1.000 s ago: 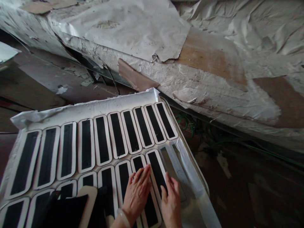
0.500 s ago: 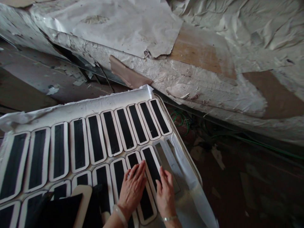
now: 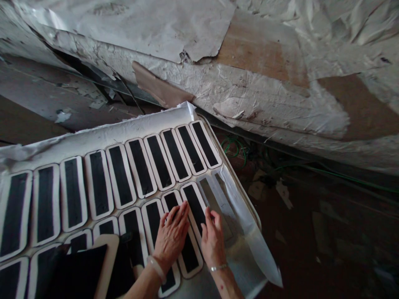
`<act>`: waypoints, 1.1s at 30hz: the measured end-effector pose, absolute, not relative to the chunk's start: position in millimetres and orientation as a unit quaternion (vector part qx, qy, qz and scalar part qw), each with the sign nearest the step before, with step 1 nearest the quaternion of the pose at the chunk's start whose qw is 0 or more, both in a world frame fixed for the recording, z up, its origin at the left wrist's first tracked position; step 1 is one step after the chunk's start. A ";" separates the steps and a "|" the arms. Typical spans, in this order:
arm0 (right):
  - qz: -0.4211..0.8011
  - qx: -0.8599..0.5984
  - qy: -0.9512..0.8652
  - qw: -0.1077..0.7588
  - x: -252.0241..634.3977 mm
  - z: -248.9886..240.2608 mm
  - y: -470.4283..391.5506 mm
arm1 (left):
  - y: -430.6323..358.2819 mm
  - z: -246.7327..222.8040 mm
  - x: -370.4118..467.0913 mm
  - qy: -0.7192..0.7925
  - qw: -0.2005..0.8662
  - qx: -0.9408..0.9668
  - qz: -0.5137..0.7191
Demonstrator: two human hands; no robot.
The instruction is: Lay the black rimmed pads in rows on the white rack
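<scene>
Tray (image 3: pixel 146 124): large, pale, lined with white sheeting, lying tilted across the lower left of the view and carrying two rows of black strips with white borders. Every place below is given relative to this tray.

Beyond the tray's far edge, a long surface covered in crumpled white paper (image 3: pixel 193 37) is running across the view, with brown patches showing through. Off the tray's right edge, a dark floor with green cable (image 3: pixel 232 145) is showing.

Left forearm is coming in from the tray's near edge, wrist wearing a pale bangle (image 3: pixel 155 265). Left hand (image 3: pixel 171 236) is lying palm down, fingers extended and slightly spread, pressing flat on a strip of the near row; it is grasping nothing.

Right forearm is entering beside it, wrist wearing a thin bracelet (image 3: pixel 218 268). Right hand (image 3: pixel 212 241) is also resting palm down, fingers (image 3: pixel 209 219) together and gently curved, tips touching the right edge of the last strip (image 3: pixel 191 201) of the near row. That strip is sitting just left of a bare patch of lining (image 3: pixel 218 199) at the tray's right end. Whether the fingertips are pinching the strip's border or only pressing on it, I cannot tell.

Near the tray's near-left corner, a dark flat object (image 3: pixel 84 270) is covering part of the near row.
</scene>
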State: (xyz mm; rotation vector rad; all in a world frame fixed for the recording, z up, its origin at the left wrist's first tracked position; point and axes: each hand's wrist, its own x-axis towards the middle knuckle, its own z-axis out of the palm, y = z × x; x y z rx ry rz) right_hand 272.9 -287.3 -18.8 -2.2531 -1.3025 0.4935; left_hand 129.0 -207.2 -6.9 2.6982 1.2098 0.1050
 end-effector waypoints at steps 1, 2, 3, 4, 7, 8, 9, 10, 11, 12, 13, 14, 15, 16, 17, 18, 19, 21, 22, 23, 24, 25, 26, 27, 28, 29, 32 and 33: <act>0.176 -0.829 -0.492 0.199 275.4 -14.1 -283.5 | -207.2 -6.9 129.5 0.411 0.101 0.905 0.037; 0.175 -0.830 -0.506 0.154 278.2 -9.3 -280.5 | -207.1 -6.7 129.9 0.415 0.111 0.902 0.037; 0.176 -0.829 -0.517 0.119 281.0 -5.2 -278.9 | -207.0 -6.2 130.3 0.419 0.119 0.899 0.036; 0.178 -0.829 -0.522 0.099 283.4 -2.2 -279.1 | -206.8 -5.3 130.7 0.422 0.124 0.898 0.034; 0.164 -0.829 -0.523 0.110 286.2 -3.0 -292.5 | -205.8 -0.5 131.2 0.425 0.132 0.895 0.027; 0.153 -0.829 -0.525 0.116 285.3 -5.9 -300.0 | -205.6 1.2 131.2 0.424 0.133 0.895 0.030; 0.141 -0.829 -0.528 0.116 283.6 -9.6 -308.0 | -205.6 2.6 131.0 0.424 0.137 0.895 0.034; 0.131 -0.828 -0.534 0.112 281.3 -13.5 -315.6 | -205.8 3.2 130.8 0.425 0.143 0.893 0.039; 0.122 -0.826 -0.540 0.105 278.8 -17.2 -322.3 | -206.2 2.9 130.6 0.427 0.152 0.890 0.044; 0.114 -0.824 -0.546 0.096 276.5 -20.4 -327.7 | -206.8 1.7 130.6 0.430 0.160 0.887 0.049; 0.110 -0.822 -0.552 0.084 274.5 -23.0 -331.6 | -207.6 -0.2 130.9 0.434 0.167 0.884 0.051; 0.109 -0.820 -0.557 0.074 273.0 -24.8 -334.2 | -208.5 -2.5 131.6 0.441 0.172 0.879 0.053; 0.110 -0.817 -0.563 0.066 272.2 -25.8 -335.6 | -209.5 -4.4 132.9 0.445 0.175 0.877 0.053; 0.113 -0.814 -0.567 0.060 271.8 -25.7 -336.3 | -210.3 -5.2 134.4 0.450 0.178 0.874 0.049; 0.113 -0.812 -0.570 0.055 271.8 -24.7 -336.5 | -211.0 -4.4 135.9 0.454 0.182 0.871 0.043; 0.111 -0.811 -0.572 0.053 271.7 -22.9 -336.4 | -211.4 -1.6 136.9 0.457 0.189 0.869 0.035; 0.104 -0.813 -0.571 0.053 271.6 -20.2 -336.0 | -211.6 3.1 136.8 0.459 0.198 0.866 0.027; 0.078 -0.818 -0.568 0.054 270.4 -13.4 -334.2 | -212.4 17.0 130.9 0.458 0.224 0.860 0.019; 0.065 -0.821 -0.564 0.061 269.6 -9.3 -333.0 | -213.9 25.4 124.1 0.466 0.228 0.855 0.026; 0.058 -0.823 -0.560 0.072 268.7 -4.6 -331.8 | -216.6 34.4 114.2 0.482 0.226 0.846 0.034; 0.062 -0.822 -0.561 0.080 267.7 0.5 -330.9 | -220.8 43.5 100.8 0.503 0.214 0.836 0.048; 0.066 -0.818 -0.563 0.092 266.5 5.9 -330.5 | -226.5 52.1 83.9 0.532 0.190 0.823 0.062; 0.070 -0.814 -0.568 0.104 264.8 11.1 -330.7 | -233.4 59.7 63.5 0.559 0.159 0.810 0.081; 0.076 -0.807 -0.574 0.118 262.0 15.6 -331.7 | -240.9 65.6 40.0 0.589 0.137 0.793 0.077; 0.084 -0.796 -0.583 0.139 257.7 19.1 -333.4 | -248.6 69.3 14.5 0.617 0.093 0.777 0.079; 0.094 -0.784 -0.590 0.169 251.3 21.3 -335.8 | -255.9 70.7 -12.2 0.651 0.054 0.754 0.065; 0.204 -0.748 -0.565 0.283 216.6 22.2 -343.6 | -268.9 65.2 -85.8 0.724 -0.005 0.689 0.014; 0.280 -0.739 -0.531 0.307 199.6 22.4 -344.9 | -268.4 62.5 -104.6 0.727 -0.005 0.686 0.004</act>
